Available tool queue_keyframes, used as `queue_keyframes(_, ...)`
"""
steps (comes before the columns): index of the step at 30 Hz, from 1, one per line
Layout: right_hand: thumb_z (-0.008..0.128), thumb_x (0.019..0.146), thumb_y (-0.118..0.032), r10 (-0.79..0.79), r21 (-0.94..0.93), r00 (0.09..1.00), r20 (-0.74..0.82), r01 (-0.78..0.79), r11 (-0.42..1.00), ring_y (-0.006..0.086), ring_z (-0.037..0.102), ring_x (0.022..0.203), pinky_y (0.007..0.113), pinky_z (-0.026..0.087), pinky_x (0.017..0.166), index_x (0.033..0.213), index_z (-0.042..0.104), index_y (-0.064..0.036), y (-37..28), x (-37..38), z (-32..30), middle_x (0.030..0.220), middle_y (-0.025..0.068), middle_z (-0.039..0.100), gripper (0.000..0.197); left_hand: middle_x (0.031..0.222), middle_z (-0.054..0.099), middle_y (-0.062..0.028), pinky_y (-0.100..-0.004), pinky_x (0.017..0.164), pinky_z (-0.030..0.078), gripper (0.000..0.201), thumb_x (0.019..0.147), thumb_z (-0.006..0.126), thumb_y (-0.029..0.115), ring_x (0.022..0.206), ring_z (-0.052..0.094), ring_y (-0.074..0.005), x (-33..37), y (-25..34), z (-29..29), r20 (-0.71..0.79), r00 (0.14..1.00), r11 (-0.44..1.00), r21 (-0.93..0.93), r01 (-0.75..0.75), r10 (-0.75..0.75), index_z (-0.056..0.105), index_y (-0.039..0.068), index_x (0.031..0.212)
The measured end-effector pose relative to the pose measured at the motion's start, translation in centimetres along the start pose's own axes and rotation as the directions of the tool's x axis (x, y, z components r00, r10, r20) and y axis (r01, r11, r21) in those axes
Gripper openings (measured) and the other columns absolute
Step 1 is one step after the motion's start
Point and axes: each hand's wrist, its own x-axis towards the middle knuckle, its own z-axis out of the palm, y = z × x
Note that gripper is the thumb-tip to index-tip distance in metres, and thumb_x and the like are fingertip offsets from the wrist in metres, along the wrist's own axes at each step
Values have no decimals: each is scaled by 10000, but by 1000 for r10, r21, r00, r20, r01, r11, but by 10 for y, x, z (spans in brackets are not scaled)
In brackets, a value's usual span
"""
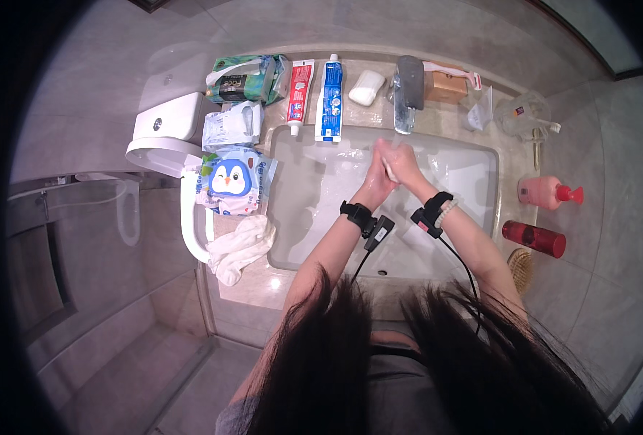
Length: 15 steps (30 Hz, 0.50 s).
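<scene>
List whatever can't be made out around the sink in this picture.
All in the head view:
- Palms: the left hand and right hand press together and hide them; the pale patch between, lather or soap, is unclear.
- Bristle brush: partly hidden by the right forearm; any handle is unseen.
- Sink: near edge partly covered by forearms and hair.
- Blue toothpaste tube: fine print too small.
</scene>
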Motion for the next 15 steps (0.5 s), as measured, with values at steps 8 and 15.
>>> queue_keyframes(8,493,885,-187,171,696,949,265,-311,647,175,464,1113,317,365,946,1294,343,-64,-8,-26,-21,1173,92,483,453,998,597,-33,-271,752,474,327,873,506,246,897,579,-118,-28,29,-17,-108,968,719,689,-92,228,511,74,1151)
queue_keyframes(15,579,820,-143,75,672,812,579,-527,520,163,525,1035,300,425,875,1242,383,-28,-11,-25,-30,1145,84,515,479,980,595,-17,-251,747,452,267,872,504,227,887,565,-103,-46,49,-18,-16,947,722,652,-232,319,531,81,1094)
